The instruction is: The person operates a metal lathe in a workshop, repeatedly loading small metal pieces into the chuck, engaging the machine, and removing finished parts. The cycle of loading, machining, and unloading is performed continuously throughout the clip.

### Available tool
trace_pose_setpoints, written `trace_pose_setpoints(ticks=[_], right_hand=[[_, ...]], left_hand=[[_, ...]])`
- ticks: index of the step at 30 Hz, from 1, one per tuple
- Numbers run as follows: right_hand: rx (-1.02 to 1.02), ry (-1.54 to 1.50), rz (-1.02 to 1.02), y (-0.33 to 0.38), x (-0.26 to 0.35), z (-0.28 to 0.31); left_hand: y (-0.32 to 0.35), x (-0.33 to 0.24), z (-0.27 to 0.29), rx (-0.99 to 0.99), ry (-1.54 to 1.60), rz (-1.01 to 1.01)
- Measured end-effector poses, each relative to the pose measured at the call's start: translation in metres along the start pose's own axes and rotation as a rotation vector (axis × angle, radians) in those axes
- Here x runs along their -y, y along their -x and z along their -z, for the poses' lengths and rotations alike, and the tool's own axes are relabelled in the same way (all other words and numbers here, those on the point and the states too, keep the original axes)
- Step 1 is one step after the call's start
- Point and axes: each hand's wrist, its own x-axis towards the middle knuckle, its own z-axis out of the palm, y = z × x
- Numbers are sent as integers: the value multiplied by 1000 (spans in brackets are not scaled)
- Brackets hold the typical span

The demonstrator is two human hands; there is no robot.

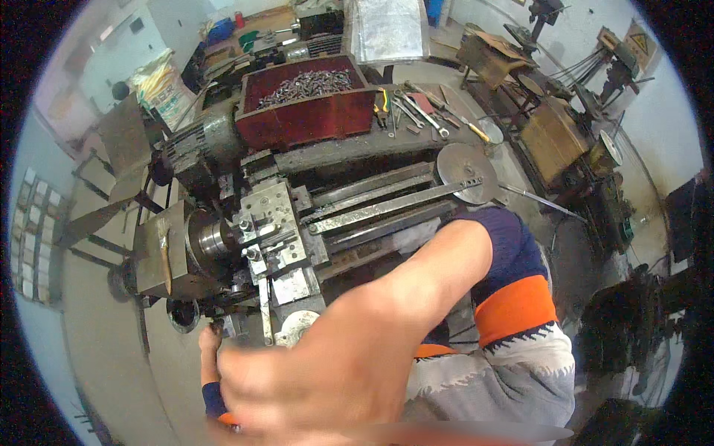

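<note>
My right hand (320, 372) is large and blurred close to the camera, its fingers curled together. A blurred, reddish, thin long shape (483, 432) runs along the bottom edge beside it; I cannot make out what it is. Farther off and lower left, my left hand (210, 338) is closed at a small dark part (216, 325) below the lathe's headstock. Above it are the lathe chuck (212, 241) and the tool post (256, 230) on its metal slide. A pale round dial (299, 325) is partly hidden behind my right hand.
Behind the lathe stands a dark red bin (305, 123) of small metal parts. Wrenches (428, 115), yellow-handled pliers (381, 108) and a yellow-handled tool (476, 130) lie right of it. A lever bar (394, 206) reaches a round disc (467, 173). A metal chair (111, 178) is left.
</note>
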Motion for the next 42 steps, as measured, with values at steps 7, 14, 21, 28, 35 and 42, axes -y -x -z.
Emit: trace_pose_setpoints(ticks=[7,14,21,28,35,42], right_hand=[[-123,150,-29,5,12,-12],[453,-153,-64,2,6,21],[86,-200,-76,4,20,1],[602,-292,-447,68,-26,-33],[952,-92,-712,128,-87,-175],[1033,-186,-985,145,-102,-221]], left_hand=[[-23,-11,-86,-226,301,333],[-36,-10,-74,-141,117,-30],[-19,-3,-35,-45,160,-28],[49,5,44,86,365,-38],[157,75,190,-706,372,174],[216,157,121,-686,218,640]])
